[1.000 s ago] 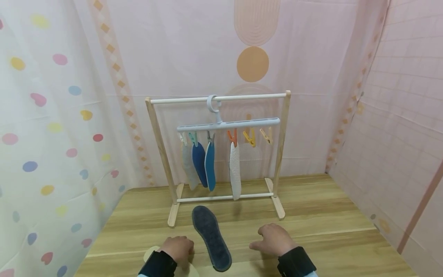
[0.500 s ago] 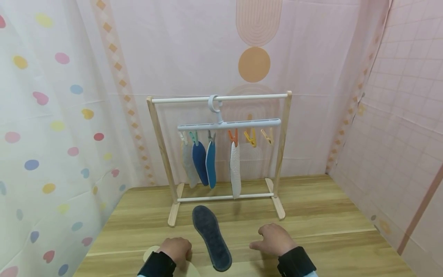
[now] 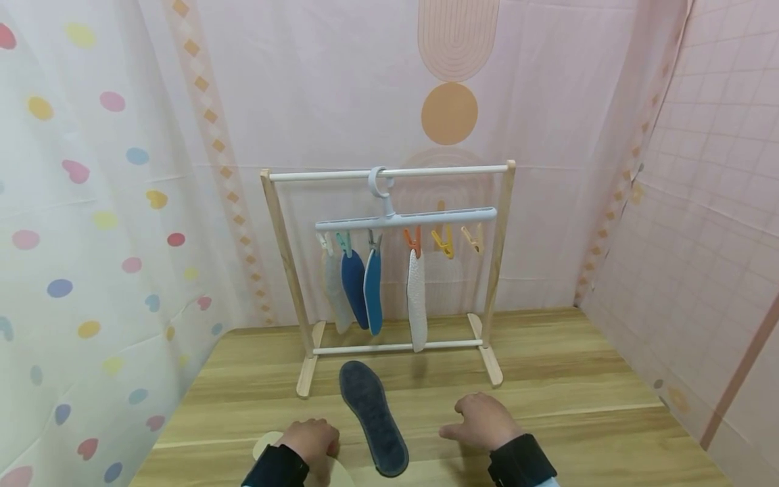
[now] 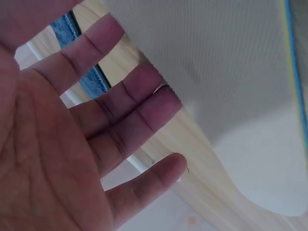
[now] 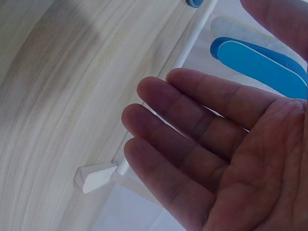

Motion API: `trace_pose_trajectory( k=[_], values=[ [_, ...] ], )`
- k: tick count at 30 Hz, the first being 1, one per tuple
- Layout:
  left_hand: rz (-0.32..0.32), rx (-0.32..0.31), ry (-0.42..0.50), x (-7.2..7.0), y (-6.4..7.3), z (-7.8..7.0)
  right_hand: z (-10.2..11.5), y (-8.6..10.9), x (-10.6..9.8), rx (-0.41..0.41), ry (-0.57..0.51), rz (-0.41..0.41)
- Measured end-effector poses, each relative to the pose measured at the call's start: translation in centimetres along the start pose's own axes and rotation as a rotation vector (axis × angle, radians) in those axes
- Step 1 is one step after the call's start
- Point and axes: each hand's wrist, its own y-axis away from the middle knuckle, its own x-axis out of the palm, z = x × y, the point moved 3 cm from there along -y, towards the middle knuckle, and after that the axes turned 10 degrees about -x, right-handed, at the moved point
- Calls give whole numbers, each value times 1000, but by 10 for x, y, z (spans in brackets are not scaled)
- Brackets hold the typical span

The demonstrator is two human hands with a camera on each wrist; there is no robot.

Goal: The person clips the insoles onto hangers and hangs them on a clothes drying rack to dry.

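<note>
My left hand (image 3: 309, 439) rests low over a pale cream insole (image 3: 335, 475), part of which it hides. In the left wrist view its fingers are loosely extended, fingertips right at the edge of that insole (image 4: 216, 72), which has a thin blue and yellow side. A dark grey insole (image 3: 372, 418) lies on the table between the hands, apart from both. To the right, my right hand (image 3: 483, 421) hovers near the tabletop, fingers relaxed, holding nothing. Four-legged supports aside, insoles hang beyond: pale (image 3: 337, 301), dark blue (image 3: 352, 287), bright blue (image 3: 373, 294) and white (image 3: 416, 304).
A wooden rack (image 3: 286, 264) stands at the back of the table (image 3: 560, 379). From its top rail hangs a light blue hanger (image 3: 408, 220) with several clothespins. A yellow clothespin (image 3: 444, 243) and a beige clothespin (image 3: 473, 239) on the right hold nothing. Patterned curtains surround the table.
Both hands stay nearly still. The head view has shifted slightly, so the rack appears a little further right.
</note>
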Motion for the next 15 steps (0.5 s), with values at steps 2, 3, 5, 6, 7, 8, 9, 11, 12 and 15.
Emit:
trace_pose_trajectory(
  k=[2,3,5,6,7,8,9,11,12,15],
  values=[
    [3,-9,19,0,0,0,0,0,0,-1,-1,0],
    [3,-14,30,0,0,0,0,0,0,-1,-3,0],
    [2,-26,46,0,0,0,-1,0,0,0,-5,2],
    [-1,-32,48,0,0,0,-1,0,0,2,-5,4],
    [-3,-39,52,0,-1,0,-1,0,0,4,-5,6],
    [-4,-45,53,0,-1,1,-1,0,0,5,-6,7],
    [-6,-49,51,0,-2,1,-2,0,0,8,-8,9],
    [-12,-46,51,-1,-3,1,-3,0,0,11,-9,12],
    [-19,-40,47,-1,-4,1,-3,0,0,14,-9,14],
    [-52,0,33,-4,-5,1,-5,-1,0,13,-3,15]
  ],
)
